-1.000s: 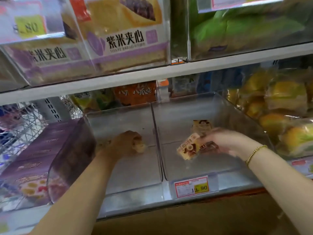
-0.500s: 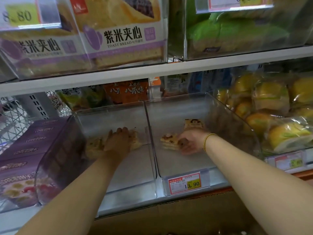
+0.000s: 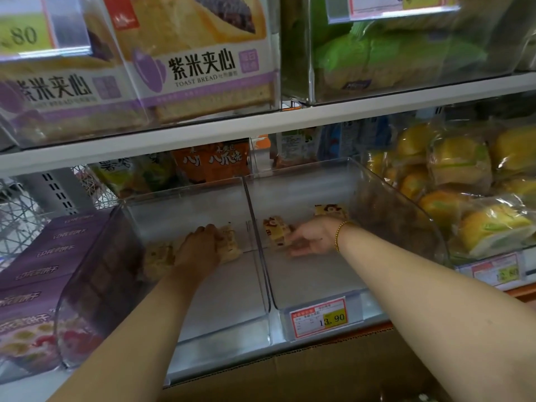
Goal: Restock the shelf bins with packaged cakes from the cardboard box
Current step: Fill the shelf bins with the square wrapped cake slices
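Head view, the only one: the restock is at an early stage. The left bin (image 3: 226,300) holds two cakes near its back and the right bin (image 3: 313,280) holds two more. Most of both floors is bare, so I judge that nearly all the filling is still to do. The box (image 3: 290,375) sits below the shelf edge at the bottom of the view, and its contents cannot be seen.

In the left bin, the left cake (image 3: 229,246) lies under the fingers of the left hand (image 3: 200,245), and a pale cake (image 3: 158,256) lies just beside that hand on its left. In the right bin, the right cake (image 3: 277,233) stands tilted near the divider, and a back cake (image 3: 330,211) lies behind the wrist, close to the rear wall.

Both arms reach forward and deep into the bins, side by side, one on each side of the divider. The left hand is palm down with its fingers curled over the left cake, gripping it against the bin floor. The right hand is turned toward the divider. Its thumb is above and its fingers low along the floor, pinching the right cake between them, though the hold looks loose, as if setting it down. A bracelet (image 3: 338,236) circles the right wrist. A price tag (image 3: 319,320) marks the front of the right bin
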Available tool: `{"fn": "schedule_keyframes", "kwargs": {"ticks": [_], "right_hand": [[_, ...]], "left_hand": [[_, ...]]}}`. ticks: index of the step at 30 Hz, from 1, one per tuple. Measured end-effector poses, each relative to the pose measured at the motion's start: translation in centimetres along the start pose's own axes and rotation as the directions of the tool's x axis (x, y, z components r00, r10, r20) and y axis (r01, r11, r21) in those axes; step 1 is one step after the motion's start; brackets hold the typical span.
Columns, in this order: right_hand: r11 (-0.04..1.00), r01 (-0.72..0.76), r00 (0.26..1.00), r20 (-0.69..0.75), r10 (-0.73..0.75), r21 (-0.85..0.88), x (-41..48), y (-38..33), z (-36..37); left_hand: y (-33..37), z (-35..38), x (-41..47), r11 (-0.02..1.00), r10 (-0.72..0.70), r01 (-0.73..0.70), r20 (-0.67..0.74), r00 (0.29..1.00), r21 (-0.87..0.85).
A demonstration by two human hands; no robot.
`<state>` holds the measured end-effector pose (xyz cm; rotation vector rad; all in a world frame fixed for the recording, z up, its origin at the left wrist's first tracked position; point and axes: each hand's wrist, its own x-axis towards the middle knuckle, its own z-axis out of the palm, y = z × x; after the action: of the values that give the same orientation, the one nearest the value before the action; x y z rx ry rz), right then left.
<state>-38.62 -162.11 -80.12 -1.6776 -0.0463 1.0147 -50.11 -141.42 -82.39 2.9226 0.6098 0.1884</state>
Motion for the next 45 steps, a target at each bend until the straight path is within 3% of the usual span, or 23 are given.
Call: {"fn": "schedule_keyframes", "kwargs": {"ticks": [2, 4, 6, 7, 9, 12, 16, 19, 22, 29, 32, 34, 36, 39, 42, 43, 45], "right_hand": [[0.93, 0.024, 0.983, -0.16, -0.089, -0.368, 0.1, -0.8, -0.3], [0.696, -0.015, 0.842, -0.384, -0.379, -0.718, 0.6, -1.5, -2.0], [0.51, -0.203, 0.692, -0.491, -0.53, -0.836, 0.5, -1.8, -3.7], [0.461, -0.282, 0.67, -0.516, -0.533, -0.841, 0.7, -1.6, -4.2], [0.419, -0.303, 0.716, -0.494, -0.493, -0.856, 1.1, -1.1, -4.5], [0.446, -0.199, 0.783, -0.416, -0.463, -0.873, 1.9, -1.1, -4.6], [0.23, -0.141, 0.894, -0.224, -0.388, -0.963, 0.8, -2.0, -5.4], [0.124, 0.013, 0.944, -0.029, -0.328, -0.992, 0.0, -2.1, -5.0], [0.172, 0.155, 0.899, 0.067, -0.433, -0.973, 0.1, -1.7, -4.0], [0.404, 0.143, 0.83, -0.113, -0.546, -0.904, -0.3, -0.3, -3.8], [0.407, 0.146, 0.807, -0.129, -0.576, -0.902, -3.6, 0.1, -3.8], [0.401, 0.166, 0.791, -0.122, -0.6, -0.901, -7.0, 0.5, -3.5], [0.367, 0.255, 0.723, -0.076, -0.686, -0.895, -10.8, 1.4, -3.0], [0.362, 0.406, 0.592, -0.06, -0.803, -0.839, -16.3, 3.6, -1.2], [0.36, 0.45, 0.576, -0.042, -0.816, -0.817, -20.3, 6.8, 1.0], [0.339, 0.463, 0.58, -0.01, -0.815, -0.819, -21.2, 8.1, 1.5], [0.303, 0.498, 0.594, 0.065, -0.802, -0.813, -22.6, 11.1, 2.4]], "left_hand": [[0.0, -0.2, -0.2, 1.0, 0.007, -0.007, 0.004, 1.0, -0.02], [0.0, -0.4, -0.2, 0.999, 0.014, -0.014, 0.008, 1.0, -0.041], [0.0, -0.7, -0.4, 0.998, 0.016, -0.014, 0.027, 1.0, -0.061], [0.0, -0.8, -0.4, 0.997, 0.014, -0.011, 0.037, 0.999, -0.074], [-0.2, -0.8, -0.2, 0.995, 0.02, -0.016, 0.046, 0.999, -0.1], [-0.5, -0.6, 0.1, 0.995, 0.033, -0.031, 0.026, 0.999, -0.096], [-0.4, -0.3, 0.3, 0.996, 0.025, -0.025, -0.01, 1.0, -0.085], [-0.6, 0.0, 0.6, 0.996, 0.02, -0.022, -0.019, 1.0, -0.086], [-0.6, 0.4, 0.8, 0.997, -0.006, 0.004, -0.028, 1.0, -0.071], [-0.7, 0.4, 0.7, 0.998, -0.047, 0.049, -0.044, 0.998, 0.039], [-0.3, -0.4, -0.3, 0.997, -0.034, 0.035, -0.012, 0.999, 0.065], [-0.6, -1.1, -0.7, 0.997, -0.071, 0.071, -0.009, 0.997, -0.034], [0.1, -2.1, -1.9, 0.977, -0.091, 0.078, -0.057, 0.994, -0.198], [3.5, -5.1, -8.0, 0.906, -0.043, -0.08, -0.279, 0.959, -0.416], [5.5, -6.5, -16.5, 0.823, 0.059, -0.358, -0.56, 0.827, -0.441], [5.9, -6.3, -19.2, 0.802, 0.153, -0.442, -0.579, 0.801, -0.401], [5.9, -4.6, -23.4, 0.758, 0.315, -0.522, -0.482, 0.818, -0.391]]}}
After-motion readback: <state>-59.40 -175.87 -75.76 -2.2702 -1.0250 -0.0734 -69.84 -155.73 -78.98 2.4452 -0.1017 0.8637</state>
